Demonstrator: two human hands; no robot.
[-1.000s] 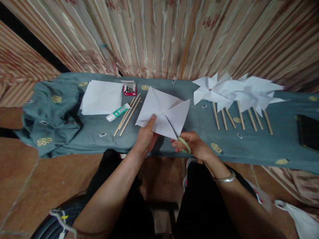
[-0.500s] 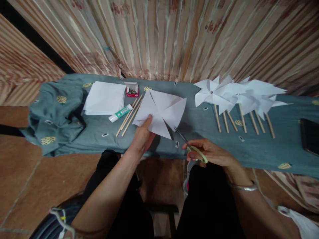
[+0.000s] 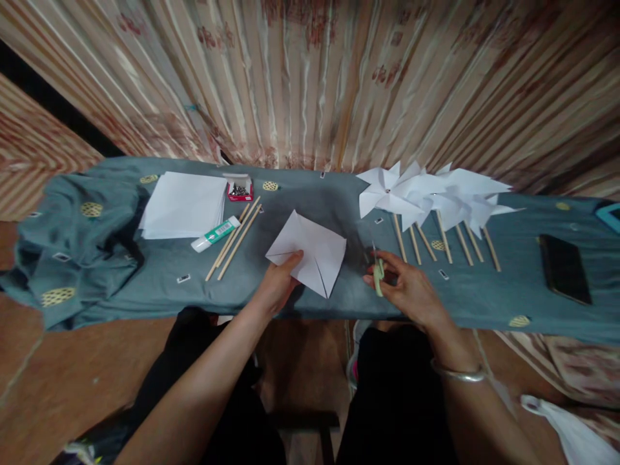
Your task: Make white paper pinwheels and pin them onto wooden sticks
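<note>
Paper square (image 3: 323, 248) slit, not folded; left hand (image 3: 279, 282) pinches it; right hand (image 3: 407, 285) grips scissors (image 3: 379, 279); pinwheels (image 3: 421, 199) assembled; sheets (image 3: 184, 205), sticks (image 3: 239, 242) unused.

You seem to be in a home. A pleated beige fabric curtain (image 3: 300, 84) with reddish floral prints fills the space ahead of you, a grey-green cloth (image 3: 159, 290) patterned with yellow pineapples lies like household linen in a long strip before you, and a brown tiled floor (image 3: 87, 368) shows below.
</note>
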